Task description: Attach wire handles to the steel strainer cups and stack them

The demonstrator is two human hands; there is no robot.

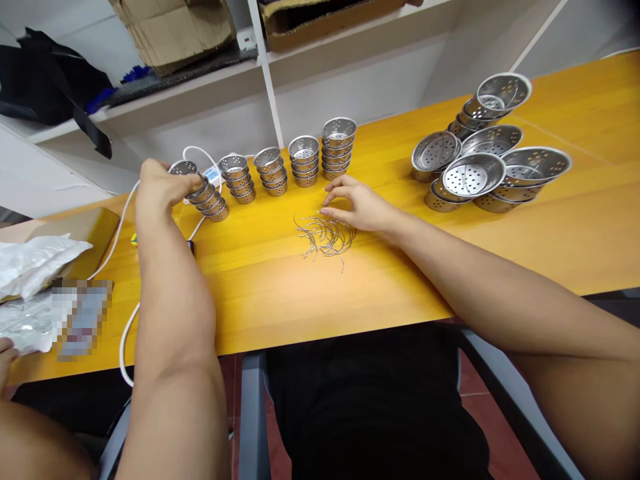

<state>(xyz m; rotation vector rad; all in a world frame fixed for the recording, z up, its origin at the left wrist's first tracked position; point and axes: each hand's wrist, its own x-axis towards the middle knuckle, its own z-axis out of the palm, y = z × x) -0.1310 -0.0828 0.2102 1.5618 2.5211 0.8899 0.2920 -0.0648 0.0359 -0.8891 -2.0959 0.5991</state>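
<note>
My left hand [167, 183] is closed on the upper cups of the leftmost stack of perforated metal cups [213, 203], which leans to one side. My right hand [350, 202] hovers by a loose pile of thin curved wires [327, 237], its fingers curled with a gap between thumb and fingertips and nothing visible in them. To the right of the leaning stack stand more small stacks of cups [270, 170] in a row, the far one [337, 150] just behind my right hand.
Larger perforated cups [473, 177] stand in stacks at the right. White cable [125, 227] runs by my left forearm. Plastic bags [35, 267] and a box [95, 240] lie at the left, near another person's hand [6, 357]. Shelves [270, 73] rise behind the table [280, 300].
</note>
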